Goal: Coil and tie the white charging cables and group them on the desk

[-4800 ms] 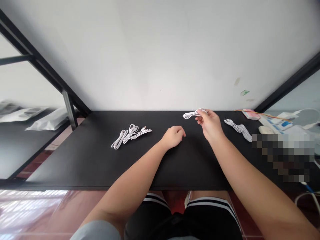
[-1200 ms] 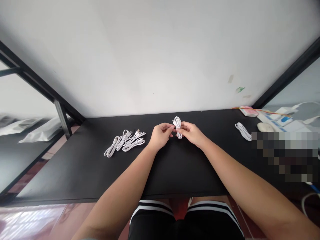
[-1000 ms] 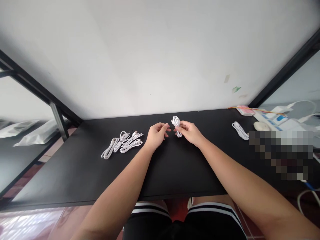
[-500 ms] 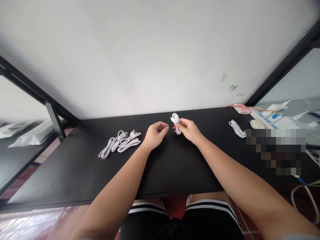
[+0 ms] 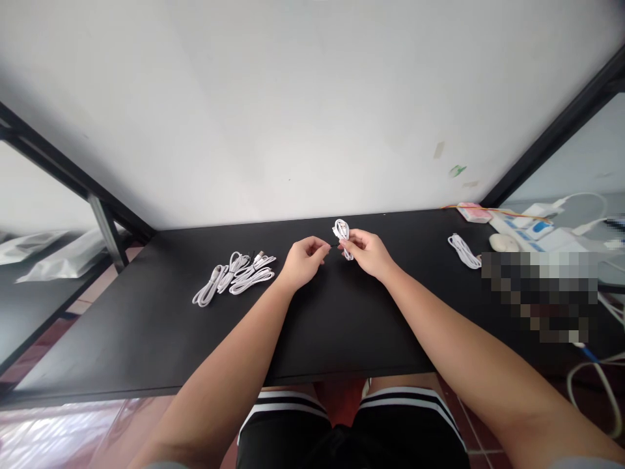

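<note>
Above the middle of the black table [image 5: 342, 326], my right hand [image 5: 367, 253] pinches a coiled white cable [image 5: 342, 230] between thumb and fingers. My left hand [image 5: 303, 262], just left of it, has thumb and forefinger pressed together on the end of a thin black tie [image 5: 334, 245]. This tie spans the short gap between the two hands, beside the coil. Several bundled white cables [image 5: 234, 277] lie on the table left of my left hand. Another coiled white cable [image 5: 465, 251] rests on the table to the right.
At the right stand a white mouse [image 5: 503, 243], a power strip [image 5: 517, 228] with plugs, and a pink-and-white box [image 5: 474, 212]. A pale wall [image 5: 288, 111] rises behind the table. Clear plastic bags [image 5: 68, 257] lie on a surface at the far left.
Both hands remain close together, with only slight finger movement. The view has shifted a little; the cables on the table are otherwise as before.
</note>
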Demonstrator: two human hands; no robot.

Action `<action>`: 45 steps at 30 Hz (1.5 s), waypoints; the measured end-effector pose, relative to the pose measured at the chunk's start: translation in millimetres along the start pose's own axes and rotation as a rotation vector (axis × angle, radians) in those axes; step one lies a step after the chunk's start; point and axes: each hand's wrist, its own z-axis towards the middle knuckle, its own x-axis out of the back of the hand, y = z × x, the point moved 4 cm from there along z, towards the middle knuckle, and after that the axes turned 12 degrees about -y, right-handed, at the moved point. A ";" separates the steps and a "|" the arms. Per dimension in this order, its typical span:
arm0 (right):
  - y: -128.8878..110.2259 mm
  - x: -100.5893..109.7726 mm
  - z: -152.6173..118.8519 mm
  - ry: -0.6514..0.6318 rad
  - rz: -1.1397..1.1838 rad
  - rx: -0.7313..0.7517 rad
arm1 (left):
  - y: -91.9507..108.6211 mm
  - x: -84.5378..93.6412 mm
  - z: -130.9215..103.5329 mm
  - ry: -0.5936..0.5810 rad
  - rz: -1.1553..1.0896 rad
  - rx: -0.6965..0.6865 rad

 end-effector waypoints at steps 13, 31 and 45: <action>-5.3 -3.4 -1.7 -0.001 0.024 0.062 | -0.7 -8.8 -1.4 -0.134 -0.388 0.128; -4.4 -4.4 -3.0 0.016 -0.079 0.056 | 30.2 -2.7 -13.3 0.087 0.639 -0.322; 0.8 -5.1 -0.7 0.015 0.011 -0.001 | 36.5 -8.2 -14.6 0.092 0.922 -0.320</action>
